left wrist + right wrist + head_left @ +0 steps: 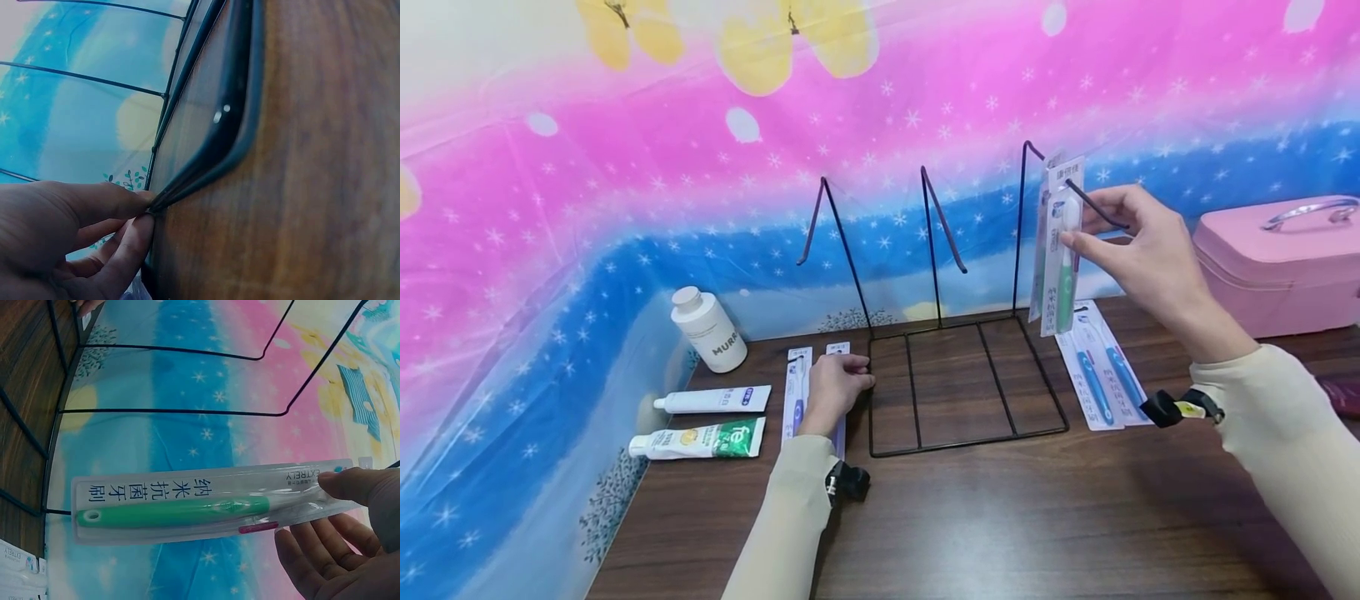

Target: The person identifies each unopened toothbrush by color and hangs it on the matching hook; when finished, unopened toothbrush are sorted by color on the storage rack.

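Observation:
A black wire rack (932, 250) with three upright hooks stands on the table. My left hand (837, 390) pinches the rack's left base wire between thumb and fingertips, seen close up in the left wrist view. My right hand (1150, 250) pinches a packaged green toothbrush (175, 512) near the top of its pack, thumb on the front. The tip of the right hook comes through the top of this pack. Another toothbrush pack (1038, 258) hangs behind it, mostly hidden.
Packaged blue toothbrushes (1096, 383) lie right of the rack, purple ones (795, 387) under and beside my left hand. Two toothpaste tubes (700, 440) and a white bottle (709, 329) are at the left. A pink case (1285, 267) stands at the right.

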`<move>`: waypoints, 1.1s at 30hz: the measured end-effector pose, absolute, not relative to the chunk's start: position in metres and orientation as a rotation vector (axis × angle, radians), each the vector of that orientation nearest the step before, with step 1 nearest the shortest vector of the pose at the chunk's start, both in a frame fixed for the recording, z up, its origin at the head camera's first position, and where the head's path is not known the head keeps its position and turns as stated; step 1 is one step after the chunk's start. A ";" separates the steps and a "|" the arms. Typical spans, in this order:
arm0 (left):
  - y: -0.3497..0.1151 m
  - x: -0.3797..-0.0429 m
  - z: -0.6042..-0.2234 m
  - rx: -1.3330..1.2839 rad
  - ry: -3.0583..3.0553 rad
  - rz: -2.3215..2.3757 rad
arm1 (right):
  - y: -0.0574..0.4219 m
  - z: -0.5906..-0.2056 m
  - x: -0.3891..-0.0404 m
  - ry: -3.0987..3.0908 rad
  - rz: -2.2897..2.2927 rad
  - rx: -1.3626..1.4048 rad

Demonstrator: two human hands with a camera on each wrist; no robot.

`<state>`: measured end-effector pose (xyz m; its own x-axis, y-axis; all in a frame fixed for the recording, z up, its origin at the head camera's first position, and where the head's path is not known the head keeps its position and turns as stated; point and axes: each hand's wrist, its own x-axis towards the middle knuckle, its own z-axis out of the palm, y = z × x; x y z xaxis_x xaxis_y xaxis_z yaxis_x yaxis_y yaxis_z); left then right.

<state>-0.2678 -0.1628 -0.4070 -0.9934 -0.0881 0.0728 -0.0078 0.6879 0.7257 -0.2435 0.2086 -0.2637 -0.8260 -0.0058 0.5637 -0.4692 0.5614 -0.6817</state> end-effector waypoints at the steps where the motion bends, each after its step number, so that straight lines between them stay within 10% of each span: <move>1: -0.163 -0.268 -0.407 0.076 -2.791 -1.197 | 0.209 -0.264 -0.244 -2.290 1.209 0.381; 33: -0.164 -0.268 -0.409 0.049 -2.781 -1.176 | 0.285 -0.335 -0.286 -2.635 1.194 0.078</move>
